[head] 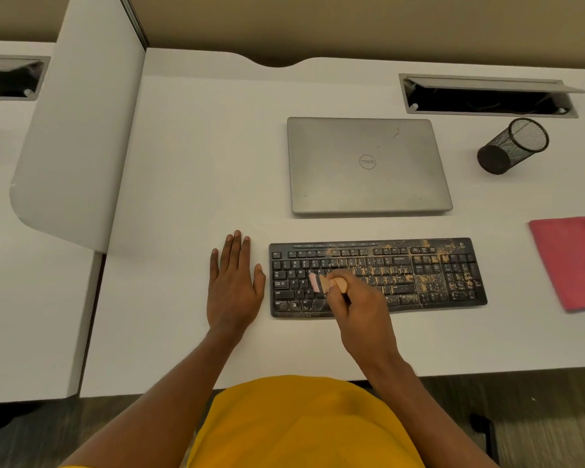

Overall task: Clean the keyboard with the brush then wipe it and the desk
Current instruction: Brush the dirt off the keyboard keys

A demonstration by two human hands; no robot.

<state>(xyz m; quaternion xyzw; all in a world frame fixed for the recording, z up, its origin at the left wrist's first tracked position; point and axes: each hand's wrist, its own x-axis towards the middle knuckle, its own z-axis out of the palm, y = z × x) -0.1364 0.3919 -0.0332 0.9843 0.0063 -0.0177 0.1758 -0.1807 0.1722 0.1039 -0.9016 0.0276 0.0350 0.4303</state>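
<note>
The right hand (353, 298) curls around a wooden-handled brush (328, 283), its pink bristles pressed on the left-centre keys of the black keyboard (419, 275) — tan crumbs cover its right half. The left hand (233, 282) lies flat, fingers straight, on the white worktop (200, 163) just beside the keyboard's left edge. A pink cloth (571, 261) lies well to the right.

Layout around our 2 hands
Our left hand (234, 285) lies on the desk (190, 163), just left of the keyboard (419, 275); our right hand (355, 305) holds the brush (321, 283) on its keys. Beyond the hands sits the laptop (367, 165); well right of them, the cloth (571, 261), with the cup (512, 145) behind it.
</note>
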